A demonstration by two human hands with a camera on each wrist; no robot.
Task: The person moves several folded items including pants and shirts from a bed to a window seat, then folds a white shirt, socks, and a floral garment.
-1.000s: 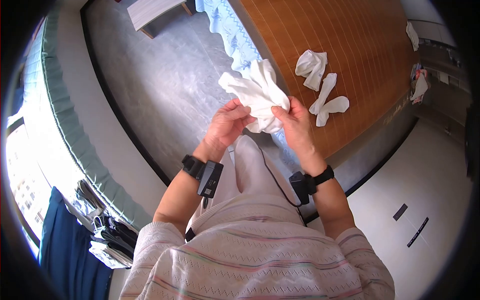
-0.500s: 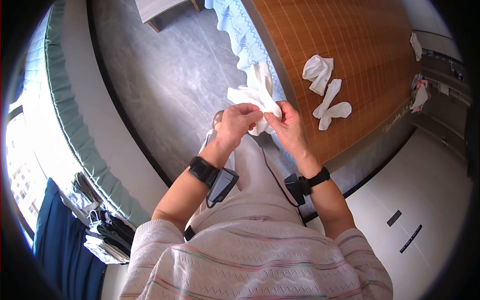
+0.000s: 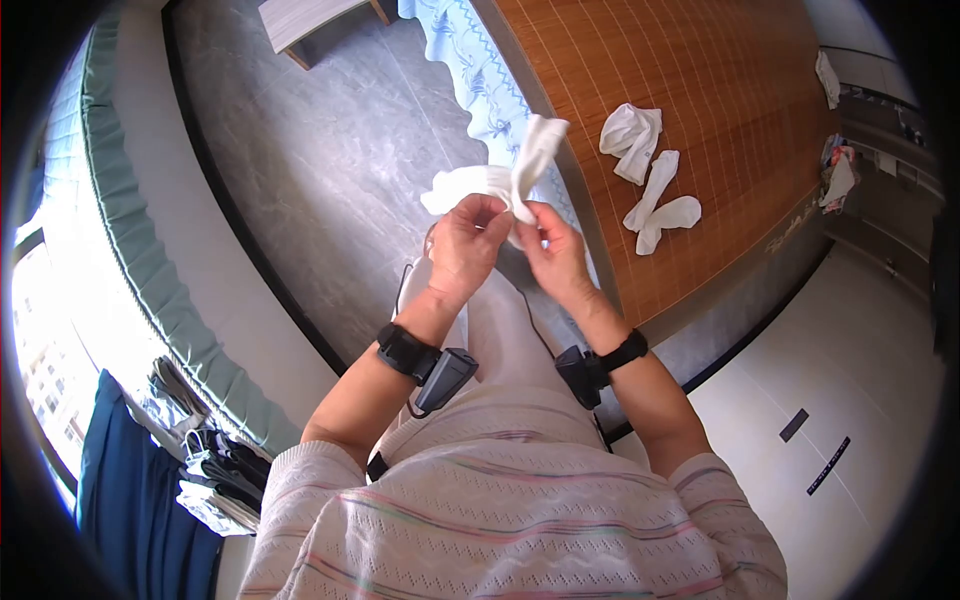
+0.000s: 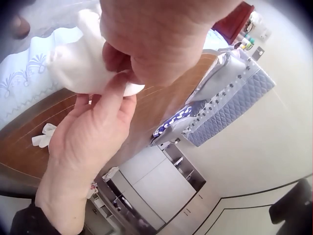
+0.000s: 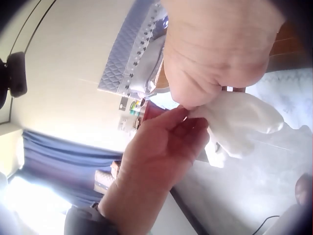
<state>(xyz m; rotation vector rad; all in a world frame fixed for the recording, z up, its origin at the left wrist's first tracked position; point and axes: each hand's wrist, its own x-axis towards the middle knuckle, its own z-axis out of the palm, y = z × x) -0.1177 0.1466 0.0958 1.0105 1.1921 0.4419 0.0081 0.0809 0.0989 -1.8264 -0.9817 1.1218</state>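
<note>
In the head view a pair of white socks (image 3: 540, 150) is held up in front of the knees, beside the edge of the mat-covered bed. My left hand (image 3: 466, 250) pinches the gathered cloth between thumb and fingers. Close beside it, my right hand (image 3: 556, 258) pinches the same cloth from the other side. One sock end points up and another sticks out to the left. The right wrist view shows the bunched white cloth (image 5: 239, 122) hanging beyond both hands. Fingertips of the two hands nearly meet at the cloth.
On the brown mat (image 3: 720, 100) lie a bunched white sock bundle (image 3: 632, 140) and two crossed white socks (image 3: 660, 205). A light blue patterned bed skirt (image 3: 470, 70) hangs along the bed's side. A low bench (image 3: 310, 20) stands on the grey floor beyond.
The loosely spread white cloth has been gathered into a narrower bunch, with one end now standing up. Both hands have drawn closer together and shifted slightly left.
</note>
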